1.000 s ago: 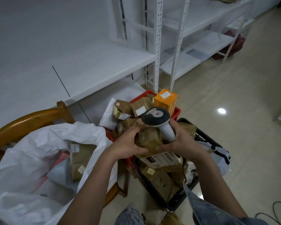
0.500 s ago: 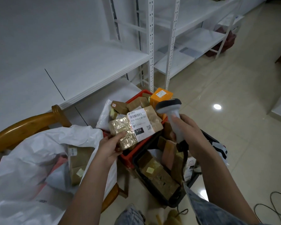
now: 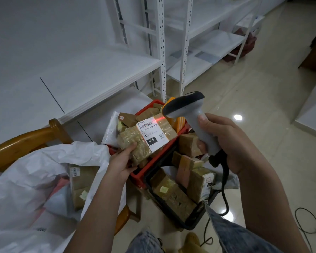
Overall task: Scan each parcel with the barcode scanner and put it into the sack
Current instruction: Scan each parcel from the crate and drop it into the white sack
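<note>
My left hand (image 3: 121, 164) grips a brown taped parcel (image 3: 135, 141) by its near-left end, label side up above the red basket. Its white label shows a barcode and "010", and a red scan line crosses the barcode at the top. My right hand (image 3: 226, 143) holds the grey barcode scanner (image 3: 188, 110) by the handle, its head pointed left at that label from close by. The white sack (image 3: 26, 179) lies open at the lower left with a few parcels (image 3: 82, 181) inside.
A red basket (image 3: 144, 172) and a black basket (image 3: 190, 223) in front of me hold several brown parcels. An orange box (image 3: 181, 123) sits behind the scanner. A wooden chair (image 3: 26, 139) carries the sack. White shelving (image 3: 162, 52) stands behind. The scanner cable (image 3: 306, 221) trails over the tiled floor.
My left hand lifted the parcel out and turned its label upward. My right hand moved off the parcel, raised the scanner and aimed it; the red scan line now falls on the barcode.
</note>
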A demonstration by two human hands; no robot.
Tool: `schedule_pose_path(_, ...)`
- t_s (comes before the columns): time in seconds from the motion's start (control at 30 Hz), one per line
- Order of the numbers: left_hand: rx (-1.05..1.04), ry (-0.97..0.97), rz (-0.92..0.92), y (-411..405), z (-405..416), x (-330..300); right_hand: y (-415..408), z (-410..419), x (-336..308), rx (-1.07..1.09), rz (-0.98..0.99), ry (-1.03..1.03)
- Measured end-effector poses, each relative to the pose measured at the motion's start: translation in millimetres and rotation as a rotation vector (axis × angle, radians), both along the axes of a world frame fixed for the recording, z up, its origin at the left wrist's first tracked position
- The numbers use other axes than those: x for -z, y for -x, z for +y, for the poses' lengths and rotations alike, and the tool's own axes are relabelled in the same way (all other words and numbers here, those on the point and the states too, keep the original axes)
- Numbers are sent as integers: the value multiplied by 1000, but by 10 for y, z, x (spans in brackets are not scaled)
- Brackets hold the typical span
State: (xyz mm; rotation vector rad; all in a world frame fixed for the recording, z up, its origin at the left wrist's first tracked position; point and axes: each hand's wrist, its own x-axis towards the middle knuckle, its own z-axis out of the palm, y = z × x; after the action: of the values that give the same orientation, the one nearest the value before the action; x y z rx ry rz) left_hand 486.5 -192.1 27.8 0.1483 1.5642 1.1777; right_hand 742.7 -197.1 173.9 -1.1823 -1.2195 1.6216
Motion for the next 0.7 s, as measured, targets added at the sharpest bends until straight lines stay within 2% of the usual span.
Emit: schedule_pose_path(0.7, -31, 25, -36, 73, -157, 68, 149, -216, -267, -38, -38, -18)
